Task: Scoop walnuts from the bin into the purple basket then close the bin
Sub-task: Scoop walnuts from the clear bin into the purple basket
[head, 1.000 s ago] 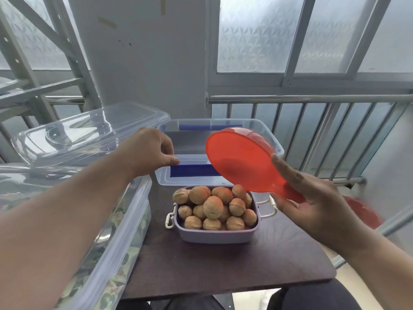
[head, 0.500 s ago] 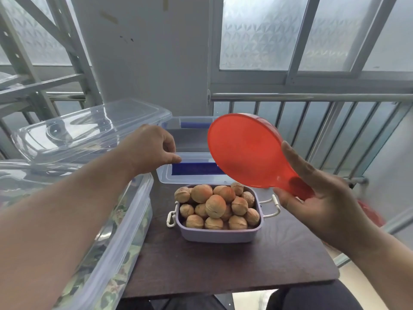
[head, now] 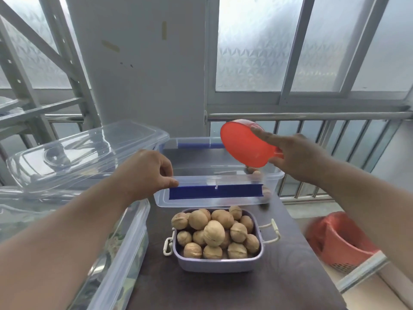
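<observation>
At the far left, a large clear storage box [head: 125, 238] is seen against the left edge of the dark table [head: 223, 291], with a clear lid [head: 89, 151] resting tilted above it. The left hand [head: 145, 173] is extended from the lower left, and its thumb and fingers are pinched on the left end of the near rim of the bin [head: 214, 198], a clear container whose near edge carries a dark blue strip [head: 215, 190]. The bin stands at the back of the table, uncovered, and a few walnuts can be made out at its right end through the wall.

Just in front of the bin, at the middle of the table, the purple basket [head: 214, 262] is placed. It is heaped with walnuts [head: 213, 231] that rise above its rim, and white handles are seen folded out on its left and right sides.

Above the right half of the bin, a red scoop [head: 243, 142] is held in the right hand [head: 299, 157]. The handle is gripped by the fingers, the index finger is laid along the rim of the bowl, and the bowl is tipped so that its underside faces the camera; what it holds cannot be told.

At the far right, beyond the table edge and lower down, a red perforated basket [head: 339, 242] is seen on the floor, beside a metal railing [head: 312, 116] below frosted windows.
</observation>
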A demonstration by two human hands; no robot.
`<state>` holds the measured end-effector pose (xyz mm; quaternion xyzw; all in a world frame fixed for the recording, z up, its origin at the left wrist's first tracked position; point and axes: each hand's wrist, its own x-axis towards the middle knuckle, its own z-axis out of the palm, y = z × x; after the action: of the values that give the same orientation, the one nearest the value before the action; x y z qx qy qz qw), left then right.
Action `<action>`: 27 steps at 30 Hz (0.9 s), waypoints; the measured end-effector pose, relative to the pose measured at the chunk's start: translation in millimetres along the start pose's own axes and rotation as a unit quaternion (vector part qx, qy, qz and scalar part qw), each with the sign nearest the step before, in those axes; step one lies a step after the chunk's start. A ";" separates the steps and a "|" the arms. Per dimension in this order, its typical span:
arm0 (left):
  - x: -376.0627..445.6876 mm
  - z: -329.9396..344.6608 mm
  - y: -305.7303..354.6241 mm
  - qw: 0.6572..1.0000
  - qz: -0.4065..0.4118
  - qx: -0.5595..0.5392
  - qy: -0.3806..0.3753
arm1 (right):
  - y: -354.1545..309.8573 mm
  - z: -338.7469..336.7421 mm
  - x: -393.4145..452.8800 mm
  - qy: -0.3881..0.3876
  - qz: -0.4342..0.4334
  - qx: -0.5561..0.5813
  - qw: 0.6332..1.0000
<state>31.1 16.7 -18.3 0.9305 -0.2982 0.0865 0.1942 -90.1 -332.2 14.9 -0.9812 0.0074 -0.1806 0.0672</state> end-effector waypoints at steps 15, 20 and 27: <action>3.5 -1.0 -1.7 1.000 -0.004 -0.009 -0.011 | -15.1 -4.3 56.6 -0.174 -0.036 -0.280 0.943; 3.1 -2.3 -0.1 1.000 -0.003 -0.009 -0.013 | -24.2 1.1 64.2 -0.232 -0.045 -0.294 0.926; 1.0 -4.4 3.1 1.000 -0.013 -0.014 -0.023 | -21.2 -21.4 87.7 -0.287 -0.016 -0.202 0.936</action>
<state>29.9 15.7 -13.0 0.9332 -0.2920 0.0580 0.2013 -16.0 -317.3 68.5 -0.9842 0.0085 0.1128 -0.1364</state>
